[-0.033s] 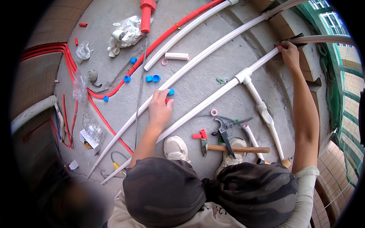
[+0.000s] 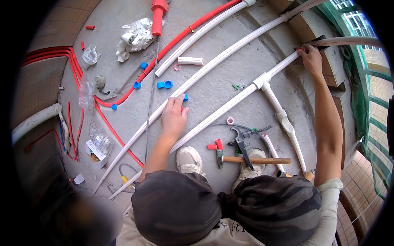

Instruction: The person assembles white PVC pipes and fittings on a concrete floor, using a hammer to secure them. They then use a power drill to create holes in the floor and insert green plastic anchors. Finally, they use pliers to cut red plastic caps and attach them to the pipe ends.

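The white pipe looks smooth plastic, the floor rough, matt concrete.

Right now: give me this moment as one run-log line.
left hand: at red piece, blue ring | right hand: at far end of tee pipe | by shoes: hammer, black tool

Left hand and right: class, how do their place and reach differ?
The left hand is near the view's middle, by a blue fitting; the right hand is upper right, at a white pipe. The right arm reaches farther than the left arm. Both hands are bare.
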{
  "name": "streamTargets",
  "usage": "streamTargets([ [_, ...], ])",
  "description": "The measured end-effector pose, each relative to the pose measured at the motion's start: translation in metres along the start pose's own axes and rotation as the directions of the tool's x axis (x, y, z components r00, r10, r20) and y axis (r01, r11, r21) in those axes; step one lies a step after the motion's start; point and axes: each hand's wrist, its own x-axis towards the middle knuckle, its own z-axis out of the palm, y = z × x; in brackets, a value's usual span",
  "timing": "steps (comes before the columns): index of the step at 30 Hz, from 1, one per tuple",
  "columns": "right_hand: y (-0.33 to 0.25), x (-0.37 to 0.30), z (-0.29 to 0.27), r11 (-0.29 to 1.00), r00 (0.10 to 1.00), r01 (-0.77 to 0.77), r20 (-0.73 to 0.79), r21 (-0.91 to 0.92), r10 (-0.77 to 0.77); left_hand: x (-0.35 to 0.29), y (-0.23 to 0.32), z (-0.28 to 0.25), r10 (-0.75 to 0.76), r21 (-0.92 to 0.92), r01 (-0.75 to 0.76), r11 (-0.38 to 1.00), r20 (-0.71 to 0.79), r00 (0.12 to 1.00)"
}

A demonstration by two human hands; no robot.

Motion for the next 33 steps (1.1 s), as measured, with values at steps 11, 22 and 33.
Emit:
streamTargets([
  [11,-0.186,-0.275,-0.023,0.580,0.921,-0.099,0.295,0.809,-0.254,-0.040,0.051,-0.017,-0.086,-0.946,0.235,0.225,0.221,0.972],
  [22,-0.216,-0.286,-0.063,0.349,0.880,0.024,0.146,0.937,-0.452,-0.049,0.122,-0.031,0.304,-0.979,-0.061,0.193,0.000,0.953],
  [33,-0.230,-0.286,-0.073,0.464,0.898,0.381,-0.201,0.800,-0.391,-0.050,0.147,-0.041,0.197,-0.978,0.181,-0.108,0.157,0.968],
])
